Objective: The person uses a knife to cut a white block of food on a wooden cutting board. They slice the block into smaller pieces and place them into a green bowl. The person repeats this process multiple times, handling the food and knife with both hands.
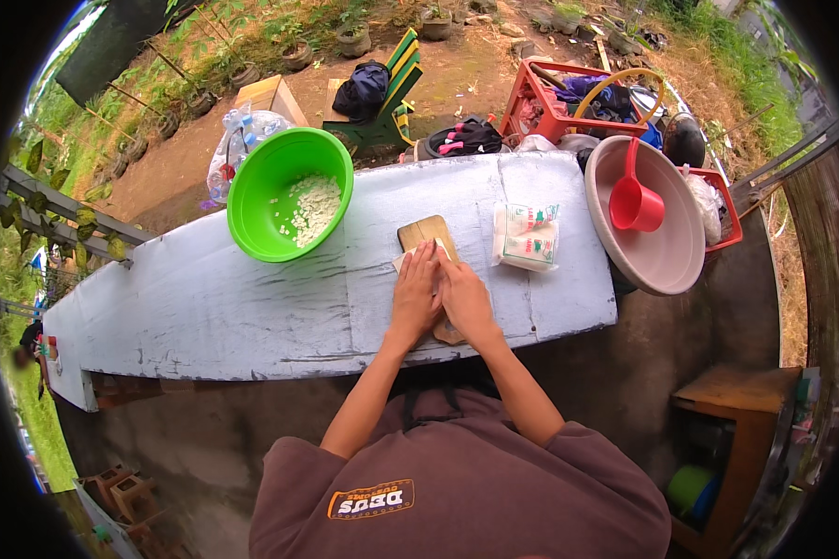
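Note:
A wooden cutting board [426, 229] lies on the pale tabletop in front of me, its holed handle end towards my body. On the board is a pale, flat-sided block [400, 263], mostly covered by my hands. My left hand [414, 297] lies over the block with fingers extended, holding it down. Close against it, my right hand [467, 300] has its fingers bent towards the block; whether it grips a tool is hidden. Left of the board stands a bright green basin [262, 202] with many small pale cut pieces [314, 209] inside. A wrapped white package [526, 237] bearing print lies to the right.
The long table [217, 314] has a worn front edge. At its right end a grey-pink basin [661, 258] leans tilted, holding a red dipper [636, 202]. Beyond are a red crate [524, 105], a bag of plastic bottles [234, 147] and a green-yellow bench [398, 84].

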{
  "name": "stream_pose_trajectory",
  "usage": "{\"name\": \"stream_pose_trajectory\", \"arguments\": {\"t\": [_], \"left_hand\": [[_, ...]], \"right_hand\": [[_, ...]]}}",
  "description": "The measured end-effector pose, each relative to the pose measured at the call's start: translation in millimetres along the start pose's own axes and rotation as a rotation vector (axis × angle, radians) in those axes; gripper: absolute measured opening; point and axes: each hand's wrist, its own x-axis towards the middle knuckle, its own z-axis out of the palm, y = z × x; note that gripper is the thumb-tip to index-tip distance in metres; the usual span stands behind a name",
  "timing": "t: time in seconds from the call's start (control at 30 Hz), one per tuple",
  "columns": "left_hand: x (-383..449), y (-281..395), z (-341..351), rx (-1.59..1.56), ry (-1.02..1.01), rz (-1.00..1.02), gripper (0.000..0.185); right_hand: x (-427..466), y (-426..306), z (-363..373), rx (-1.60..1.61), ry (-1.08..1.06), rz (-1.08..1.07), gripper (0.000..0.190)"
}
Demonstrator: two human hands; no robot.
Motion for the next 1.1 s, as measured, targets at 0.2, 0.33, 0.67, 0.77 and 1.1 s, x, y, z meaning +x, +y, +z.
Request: {"name": "stream_pose_trajectory", "arguments": {"t": [0.2,0.33,0.67,0.77,1.1], "left_hand": [[-1,0,0,0.008,0.011,-0.004,0.053],[0,1,1,0.023,0.025,0.015,0.051],[0,-1,2,0.026,0.029,0.019,0.045],[0,0,2,0.021,0.027,0.021,0.042],[-2,0,2,-0.010,0.024,0.007,0.042]], "right_hand": [[-3,-5,0,0.035,0.045,0.042,0.045],[-4,-3,-1,0.050,0.073,0.024,0.044],[-8,3,0,0.031,0.034,0.027,0.048],[-11,2,-1,0.022,0.035,0.033,0.048],[-23,7,-1,0.038,0.049,0.029,0.047]]}}
